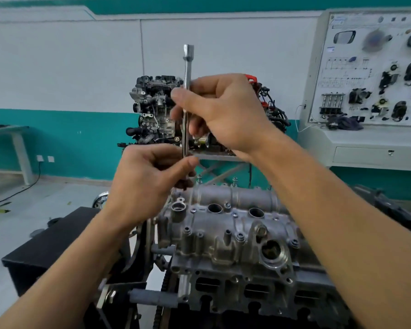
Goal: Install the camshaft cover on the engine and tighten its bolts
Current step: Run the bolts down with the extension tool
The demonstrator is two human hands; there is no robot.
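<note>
Head: left hand [150, 179], right hand [223, 110] grip socket bar [187, 74]; board [375, 74] lettering blurred.

Camshaft cover [233, 224], 6 o'clock: dull silver-grey cast metal, dark bores. Socket bar [187, 74], 12 o'clock: bright chrome. Box [50, 243], 8 o'clock: matte black. Second engine [157, 108], centre: black and grey, red cap [252, 78] at its 1 o'clock. Wall [57, 67]: white, teal band below, teal stripe on top. Display board [356, 74], 2 o'clock: white, black parts. Floor [57, 198]: pale grey, yellow-black marking [0, 210] at 9 o'clock.
</note>
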